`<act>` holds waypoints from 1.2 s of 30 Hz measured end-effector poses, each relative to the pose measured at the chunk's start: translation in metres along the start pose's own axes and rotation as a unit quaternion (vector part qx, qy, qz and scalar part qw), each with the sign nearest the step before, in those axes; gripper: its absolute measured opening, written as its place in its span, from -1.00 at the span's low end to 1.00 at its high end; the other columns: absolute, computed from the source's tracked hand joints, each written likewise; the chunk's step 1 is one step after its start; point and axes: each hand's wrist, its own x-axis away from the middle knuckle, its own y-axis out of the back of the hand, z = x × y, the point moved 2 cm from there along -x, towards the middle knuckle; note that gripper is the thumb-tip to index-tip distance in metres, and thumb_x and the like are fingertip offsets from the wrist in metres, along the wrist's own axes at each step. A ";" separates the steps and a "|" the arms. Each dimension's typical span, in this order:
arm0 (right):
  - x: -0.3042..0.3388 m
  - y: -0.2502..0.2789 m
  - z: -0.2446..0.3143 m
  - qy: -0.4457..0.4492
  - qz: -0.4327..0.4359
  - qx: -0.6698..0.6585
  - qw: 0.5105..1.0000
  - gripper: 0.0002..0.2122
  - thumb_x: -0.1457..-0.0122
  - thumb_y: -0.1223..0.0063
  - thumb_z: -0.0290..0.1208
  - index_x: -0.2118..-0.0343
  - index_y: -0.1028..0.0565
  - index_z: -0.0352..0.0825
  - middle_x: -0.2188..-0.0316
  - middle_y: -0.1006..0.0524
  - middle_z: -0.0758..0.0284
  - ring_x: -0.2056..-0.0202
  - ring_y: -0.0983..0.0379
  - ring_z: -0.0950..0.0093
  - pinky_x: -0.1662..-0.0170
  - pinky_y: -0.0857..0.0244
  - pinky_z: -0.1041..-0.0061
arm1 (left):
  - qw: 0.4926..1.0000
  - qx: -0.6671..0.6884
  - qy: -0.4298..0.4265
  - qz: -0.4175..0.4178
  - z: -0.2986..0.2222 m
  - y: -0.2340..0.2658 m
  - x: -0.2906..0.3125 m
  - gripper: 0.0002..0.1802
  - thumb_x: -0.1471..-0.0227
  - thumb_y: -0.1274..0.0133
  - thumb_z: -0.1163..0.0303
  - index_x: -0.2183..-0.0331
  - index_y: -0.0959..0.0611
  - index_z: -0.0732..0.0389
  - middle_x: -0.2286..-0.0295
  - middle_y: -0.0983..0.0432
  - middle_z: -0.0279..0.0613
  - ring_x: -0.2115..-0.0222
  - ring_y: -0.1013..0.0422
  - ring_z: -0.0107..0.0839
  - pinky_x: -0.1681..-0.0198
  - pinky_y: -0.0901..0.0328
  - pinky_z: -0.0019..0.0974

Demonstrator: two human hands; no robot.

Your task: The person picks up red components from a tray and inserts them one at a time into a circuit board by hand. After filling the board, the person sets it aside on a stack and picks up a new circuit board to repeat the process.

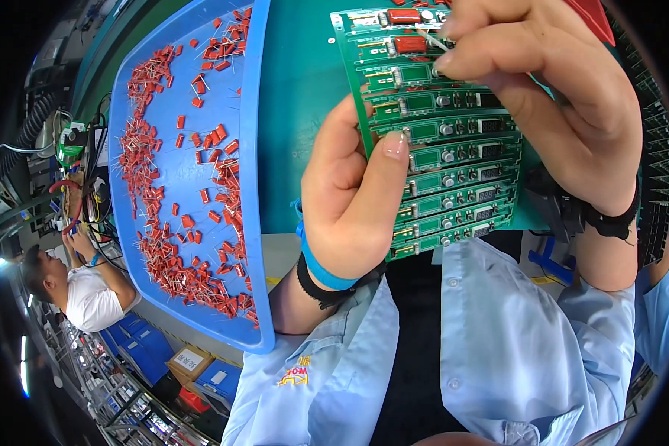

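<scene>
My left hand point(353, 204) grips the left edge of a green circuit board panel point(425, 158), thumb on top and fingers beneath. The panel is divided into several narrow strips with small displays and silver round parts. A red film capacitor point(404, 16) sits on the top strip, and another red capacitor point(410, 45) on the strip below. Over these upper strips my right hand point(572, 97) is closed in a pinch. A thin pale piece shows between its fingertips, too small to name. Left of the panel, many loose red capacitors point(181, 121) with wire leads lie in a blue tray point(256, 186).
A green work surface point(297, 97) lies under the tray and panel. At the far right stand rows of dark boards point(655, 141); a red container point(593, 16) is at the top right. Another person point(97, 297) works at the left, near a cardboard box point(189, 360).
</scene>
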 end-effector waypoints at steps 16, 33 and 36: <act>0.002 0.004 -0.007 0.083 0.022 0.064 0.994 -0.82 -0.12 -0.13 -0.59 0.20 -0.55 -0.47 0.36 -0.55 0.21 0.37 -0.50 0.42 0.32 -0.40 0.50 | 0.999 0.018 0.035 -0.013 -0.003 -0.001 -0.002 -0.54 -0.23 0.23 0.62 -0.16 -0.23 0.40 0.03 -0.40 -0.11 0.11 -0.37 -0.55 0.02 -0.27 -0.46; -0.004 0.004 -0.010 0.174 0.041 0.134 0.975 -0.82 -0.09 -0.14 -0.61 0.21 -0.56 -0.46 0.37 -0.55 0.20 0.38 -0.50 0.38 0.33 -0.39 0.49 | 0.999 0.032 -0.023 0.032 -0.004 0.000 -0.003 -0.53 -0.24 0.25 0.63 -0.17 -0.20 0.40 0.01 -0.39 -0.05 0.05 -0.39 -0.44 -0.02 -0.30 -0.37; -0.007 0.000 -0.007 0.191 0.042 0.146 0.970 -0.82 -0.09 -0.15 -0.61 0.22 -0.56 -0.46 0.37 -0.54 0.19 0.39 -0.49 0.38 0.33 -0.39 0.49 | 1.000 0.016 -0.013 0.021 -0.006 -0.002 -0.003 -0.53 -0.24 0.25 0.63 -0.17 -0.20 0.40 0.00 -0.39 -0.05 0.05 -0.39 -0.44 -0.03 -0.30 -0.38</act>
